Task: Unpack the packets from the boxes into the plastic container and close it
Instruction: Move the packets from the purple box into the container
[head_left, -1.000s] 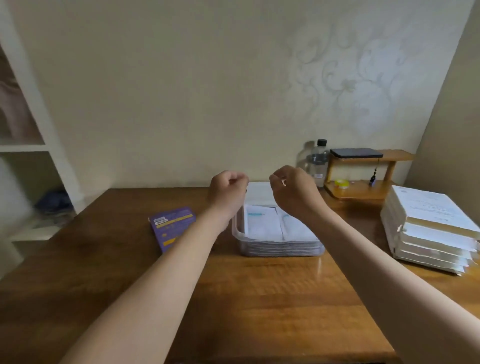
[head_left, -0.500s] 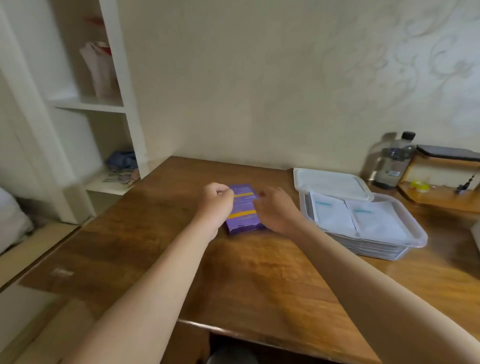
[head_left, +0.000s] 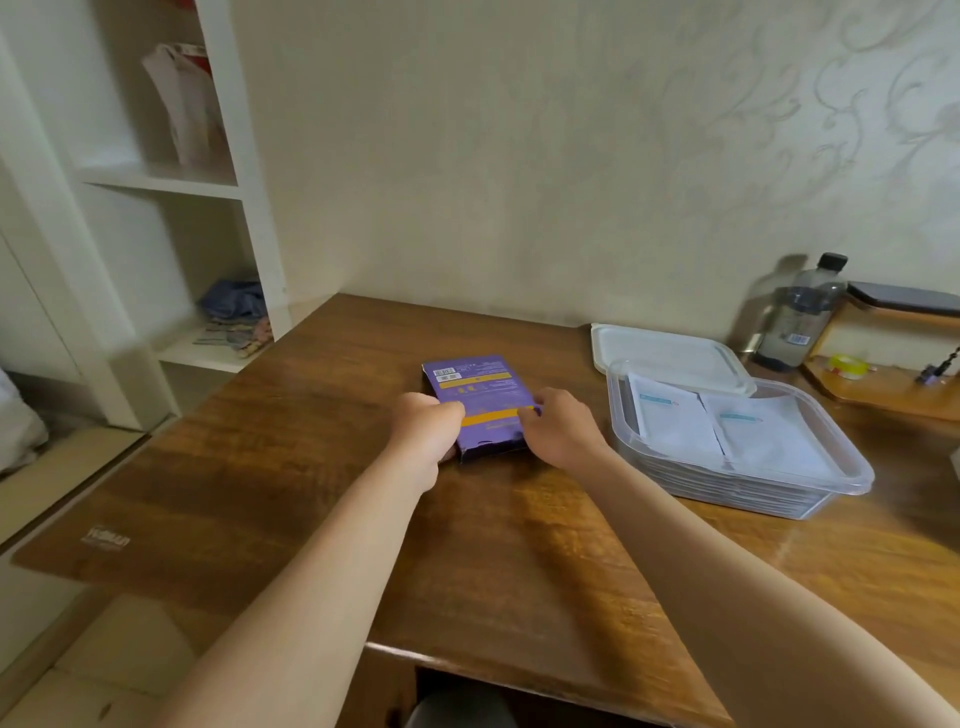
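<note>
So we had the purple box (head_left: 480, 402) lying flat on the table (head_left: 519, 545), left of the plastic container (head_left: 852, 480), which sat open with white packets (head_left: 675, 426) inside and its lid (head_left: 665, 353) behind it. Our left hand (head_left: 426, 434) curled round the box's left edge, and our right hand (head_left: 558, 434) pinched the right edge. It's probably light, thin card that crushes easily, so edges seemed safest.
</note>
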